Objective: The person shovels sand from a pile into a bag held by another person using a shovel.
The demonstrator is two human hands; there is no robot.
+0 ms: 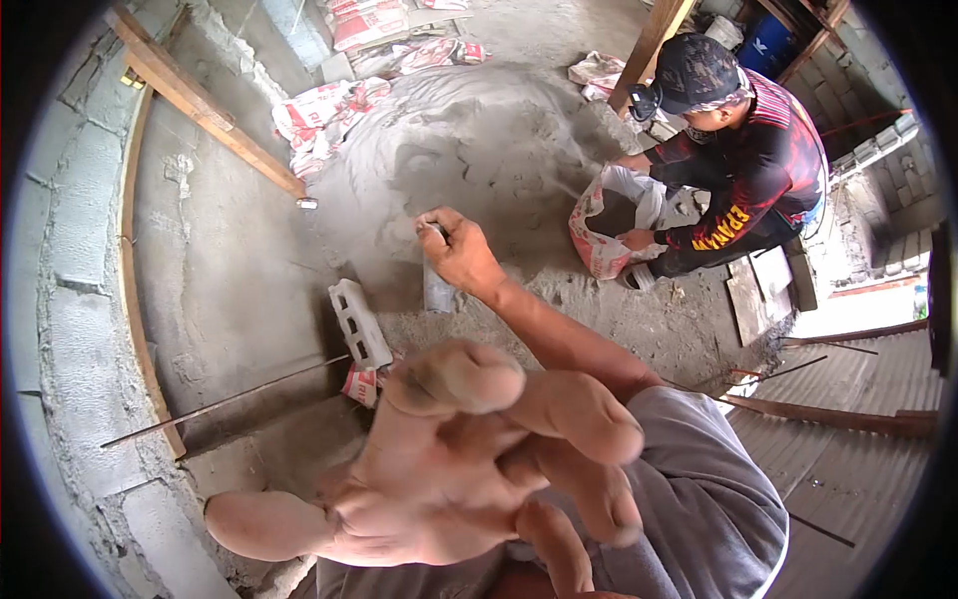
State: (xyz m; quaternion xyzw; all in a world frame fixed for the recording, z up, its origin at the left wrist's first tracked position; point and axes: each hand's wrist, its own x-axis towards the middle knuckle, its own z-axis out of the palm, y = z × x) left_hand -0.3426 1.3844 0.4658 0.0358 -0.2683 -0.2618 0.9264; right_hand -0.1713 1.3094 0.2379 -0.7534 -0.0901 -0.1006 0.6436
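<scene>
Close to the camera, my left hand is held palm up with its fingers spread and slightly bent, and it holds nothing. Beyond it, my right hand is closed around the dark handle of what looks like a trowel. Its flat grey metal blade hangs below the fist, just in front of a pile of grey cement-like powder. A hollow concrete block stands on the floor to the left of the blade.
A co-worker crouches at the right, both hands on an open sack with grey material inside. Red-and-white sacks lie around the pile. A wooden post slants at the left, and a thin rod crosses the lower left.
</scene>
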